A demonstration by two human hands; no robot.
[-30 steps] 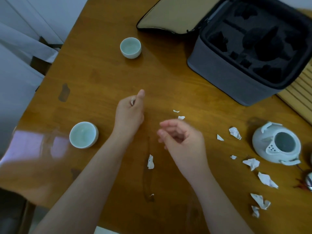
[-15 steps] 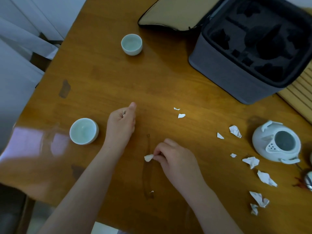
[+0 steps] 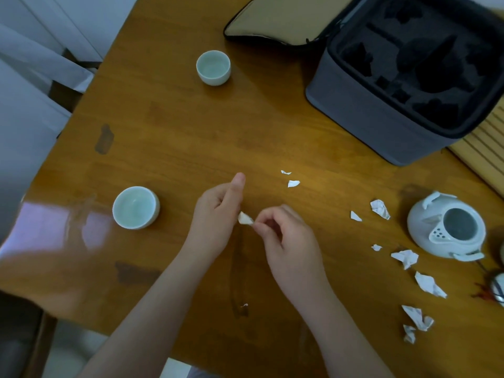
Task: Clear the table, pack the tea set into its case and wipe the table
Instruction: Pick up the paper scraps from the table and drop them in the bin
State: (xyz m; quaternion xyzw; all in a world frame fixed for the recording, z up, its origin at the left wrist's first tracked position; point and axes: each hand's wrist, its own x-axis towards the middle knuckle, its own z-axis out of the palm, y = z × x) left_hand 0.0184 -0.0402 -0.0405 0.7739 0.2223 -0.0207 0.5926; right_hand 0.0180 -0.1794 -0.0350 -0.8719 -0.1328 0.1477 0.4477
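Observation:
Over the middle of the wooden table (image 3: 191, 137), my right hand (image 3: 286, 241) pinches a small white paper scrap (image 3: 245, 219) and holds it against my left hand (image 3: 215, 222). My left hand is curled, thumb up, and seems to hold earlier scraps. Several more white scraps (image 3: 405, 258) lie to the right, two small ones (image 3: 293, 183) further up. A pale cup (image 3: 135, 207) stands left of my hands, a second cup (image 3: 213, 67) at the back. The white teapot (image 3: 447, 230) sits at the right without a lid. The grey case (image 3: 381, 115) stands open at the back right, showing black foam.
The case lid (image 3: 275, 17) lies flat behind the case. A slatted bamboo tray (image 3: 488, 148) shows at the right edge, and a small metal object (image 3: 497, 287) below the teapot. A white cloth-covered chair (image 3: 35, 77) stands left of the table. A tiny scrap (image 3: 244, 305) lies near the front.
My right hand picked a scrap off the table near the front and brought it up to my left hand, which shifted right and toward me.

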